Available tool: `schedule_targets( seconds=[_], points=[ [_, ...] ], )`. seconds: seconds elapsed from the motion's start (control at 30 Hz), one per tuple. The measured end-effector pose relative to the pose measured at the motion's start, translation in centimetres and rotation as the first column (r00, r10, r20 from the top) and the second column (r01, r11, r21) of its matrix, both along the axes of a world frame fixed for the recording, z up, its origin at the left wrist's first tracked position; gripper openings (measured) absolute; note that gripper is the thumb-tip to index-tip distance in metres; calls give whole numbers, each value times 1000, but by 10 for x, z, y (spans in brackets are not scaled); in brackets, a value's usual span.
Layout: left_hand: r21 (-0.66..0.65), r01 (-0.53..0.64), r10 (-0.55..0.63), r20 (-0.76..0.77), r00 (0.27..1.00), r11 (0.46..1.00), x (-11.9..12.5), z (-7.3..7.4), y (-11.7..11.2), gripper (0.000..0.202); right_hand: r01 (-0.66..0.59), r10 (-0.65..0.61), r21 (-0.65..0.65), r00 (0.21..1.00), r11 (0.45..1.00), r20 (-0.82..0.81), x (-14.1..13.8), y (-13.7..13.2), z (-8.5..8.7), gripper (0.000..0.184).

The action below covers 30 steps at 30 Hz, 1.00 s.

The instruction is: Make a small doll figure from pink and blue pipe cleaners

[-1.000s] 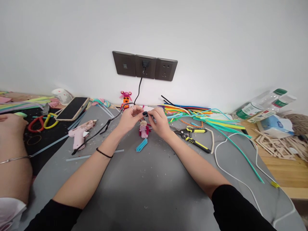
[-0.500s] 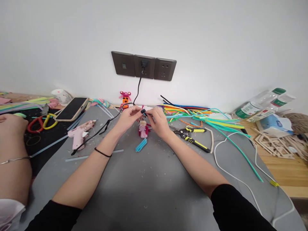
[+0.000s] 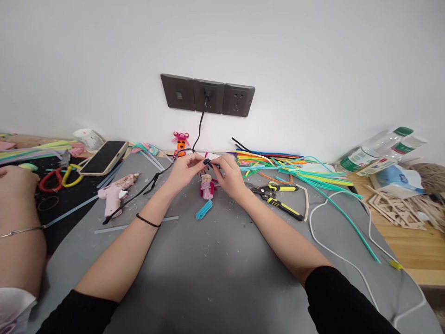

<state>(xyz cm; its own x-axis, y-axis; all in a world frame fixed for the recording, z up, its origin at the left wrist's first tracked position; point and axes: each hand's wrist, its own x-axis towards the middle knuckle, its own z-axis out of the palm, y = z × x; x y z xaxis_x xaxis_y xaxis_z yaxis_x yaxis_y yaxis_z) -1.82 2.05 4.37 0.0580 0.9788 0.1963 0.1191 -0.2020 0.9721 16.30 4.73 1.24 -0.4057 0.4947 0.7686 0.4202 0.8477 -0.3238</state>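
Behind everything rises the white wall (image 3: 295, 60), and the grey surface (image 3: 208, 269) runs from it toward me, its broadest stretch lying between my forearms and sprinkled with pale specks. On my left it ends in a curve where black matting (image 3: 64, 218) shows and a co-worker's forearm (image 3: 21, 232) reaches in. On my right it ends along a slanting edge beside a wooden surface (image 3: 399, 243). My arms have the most room inward and toward my body; outward, a white cord (image 3: 310, 222) loops beside my right forearm, and pipe cleaners (image 3: 323, 178) crowd the wall side.

Above the work sits a row of dark socket plates (image 3: 217, 99); a black cable (image 3: 200, 125) drops from it and passes my left hand (image 3: 182, 174) to the pink glue gun (image 3: 111, 197). A yellow-and-black wire stripper (image 3: 268, 192) lies near my right hand (image 3: 229, 178), and a phone (image 3: 104, 158) lies farther left.

My hands meet in the middle, the fingers of both drawn to a pinch. Something dark shows at the tips, too small to make out, so I cannot tell whether they grip anything. Just below them is a pink pipe-cleaner figure (image 3: 207, 188), wound thick, beige on top, crimson at its sides. Near its foot, toward me, lies a folded blue pipe cleaner (image 3: 204, 209).
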Motion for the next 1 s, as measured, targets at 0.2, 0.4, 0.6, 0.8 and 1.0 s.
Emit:
schedule_targets(
  seconds=[0.2, 0.4, 0.6, 0.8, 1.0],
  points=[
    [-17, -16, 16, 10, 1000, 1000, 1, -1, 1, 53, -40, 41, 27, 999, 999, -14, 0, -1, 1, 18],
    [-24, -53, 54, 45, 998, 998, 0, -3, 2, 52, 24, -25, 25, 999, 999, 33, 1, -3, 3, 22],
    [-46, -53, 58, 108, 992, 998, 3, -4, 1, 49, 53, -53, 1, 995, 999, 80, 0, -6, 6, 19],
    [-39, -73, 77, 119, 990, 997, 6, -2, -1, 45, 59, -61, 37, 995, 998, 75, 0, -6, 5, 15],
    [-52, -90, 96, 124, 988, 995, 6, -1, -1, 44, 51, -53, 28, 996, 998, 79, 0, -6, 6, 17]
  ],
)
